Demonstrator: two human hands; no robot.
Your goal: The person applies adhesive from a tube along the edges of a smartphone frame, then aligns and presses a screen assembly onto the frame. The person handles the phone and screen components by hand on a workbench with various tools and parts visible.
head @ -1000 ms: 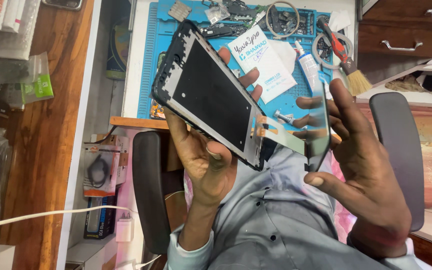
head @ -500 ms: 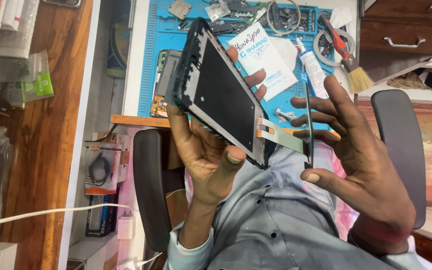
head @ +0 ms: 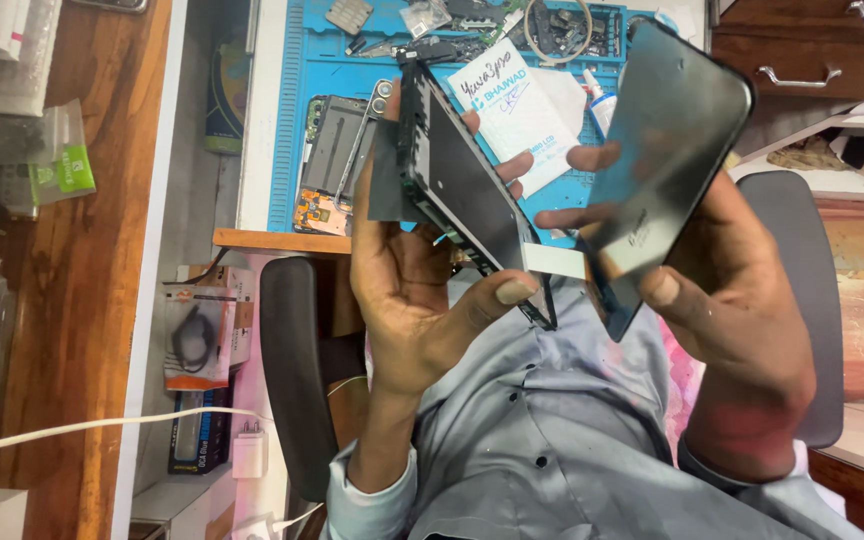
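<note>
Left hand (head: 407,290) is clamped on the phone frame (head: 457,190); right hand (head: 727,270) grips the dark screen panel (head: 667,140) just beside it. Best to square the edges and mind the white tab (head: 555,261) between them.

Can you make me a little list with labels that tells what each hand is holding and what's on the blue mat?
Left hand: grips a thin black phone frame, tilted edge-on.
Right hand: holds a dark glossy screen panel by its edges.
Between them: a pale flat ribbon strip at the frame's lower end.
Blue work mat: holds an opened phone body with bare circuit board, a white printed card, a small white tube.
Seat: black chair.
</note>
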